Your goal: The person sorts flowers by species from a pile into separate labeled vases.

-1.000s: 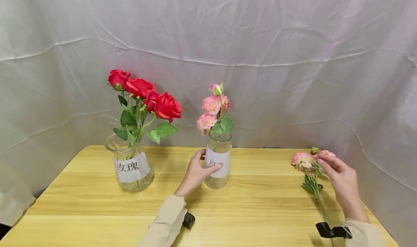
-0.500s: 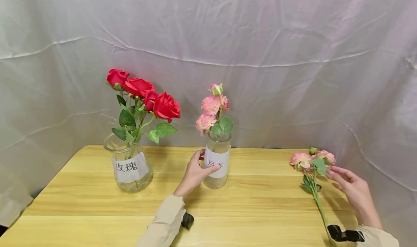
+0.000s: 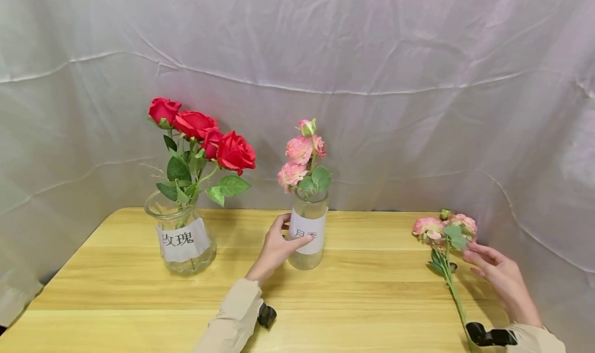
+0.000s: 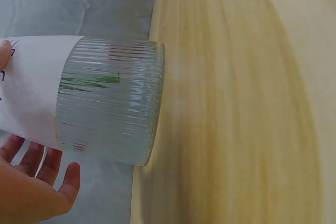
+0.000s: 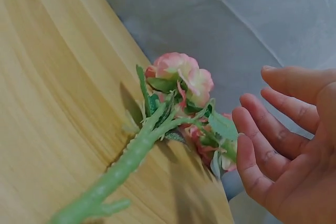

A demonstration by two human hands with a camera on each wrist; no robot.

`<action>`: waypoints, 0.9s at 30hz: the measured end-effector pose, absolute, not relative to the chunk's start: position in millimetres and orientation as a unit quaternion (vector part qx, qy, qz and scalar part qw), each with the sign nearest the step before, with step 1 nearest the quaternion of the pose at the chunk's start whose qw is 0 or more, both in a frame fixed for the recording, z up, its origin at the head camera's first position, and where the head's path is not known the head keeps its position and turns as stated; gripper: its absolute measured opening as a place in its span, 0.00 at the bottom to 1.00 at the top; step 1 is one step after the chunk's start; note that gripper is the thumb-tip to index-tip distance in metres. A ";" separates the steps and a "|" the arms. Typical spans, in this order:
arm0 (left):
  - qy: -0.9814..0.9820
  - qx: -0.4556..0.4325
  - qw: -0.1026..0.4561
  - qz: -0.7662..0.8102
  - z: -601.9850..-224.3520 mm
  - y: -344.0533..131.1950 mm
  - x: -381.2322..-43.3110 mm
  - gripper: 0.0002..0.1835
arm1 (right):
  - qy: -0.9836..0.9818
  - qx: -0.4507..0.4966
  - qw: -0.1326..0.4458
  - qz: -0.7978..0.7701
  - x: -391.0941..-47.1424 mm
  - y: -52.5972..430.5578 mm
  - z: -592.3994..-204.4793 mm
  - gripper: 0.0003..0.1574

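Observation:
My left hand [image 3: 274, 249] holds a ribbed glass vase [image 3: 306, 260] with a white paper label, thumb across the label and fingers behind. In the left wrist view a green stem end [image 4: 110, 78] shows through the vase's ribbed glass [image 4: 113, 114]. Pink flowers [image 3: 297, 150] with a bud and round green leaves stand in it. At the table's right side lies another pink flower stem [image 3: 453, 291], its blooms [image 3: 428, 228] toward the back. Beside those blooms my right hand [image 3: 502, 278] has relaxed fingers, its fingertips at a leaf [image 3: 455, 235]. From the right wrist view, nothing sits in the right palm [image 5: 299, 177].
To the left stands a wider glass vase [image 3: 204, 257] with a paper label, holding several red roses [image 3: 236, 152]. A wooden table [image 3: 367, 301] carries everything. Grey cloth [image 3: 381, 136] hangs behind and along both sides.
My right hand has drawn back from above the blooms to their right side, down and outward. The left hand keeps its hold on the vase; the whole view has shifted slightly.

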State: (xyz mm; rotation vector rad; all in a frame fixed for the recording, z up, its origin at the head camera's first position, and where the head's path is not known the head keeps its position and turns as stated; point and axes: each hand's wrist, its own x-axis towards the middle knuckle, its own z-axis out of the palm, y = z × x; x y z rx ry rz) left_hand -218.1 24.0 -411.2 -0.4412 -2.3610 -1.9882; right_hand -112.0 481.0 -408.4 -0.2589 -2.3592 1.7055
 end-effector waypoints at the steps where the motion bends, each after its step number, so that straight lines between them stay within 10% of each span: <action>1: -0.757 -0.141 0.012 -0.638 -410.9 23.9 -217.9 0.38 | -0.805 -0.086 0.106 0.577 -112.1 482.1 -409.8 0.21; 27: -0.759 -0.144 0.015 -0.634 -412.8 24.3 -220.2 0.38 | -0.808 -0.104 -0.075 0.575 -117.1 482.8 -429.4 0.29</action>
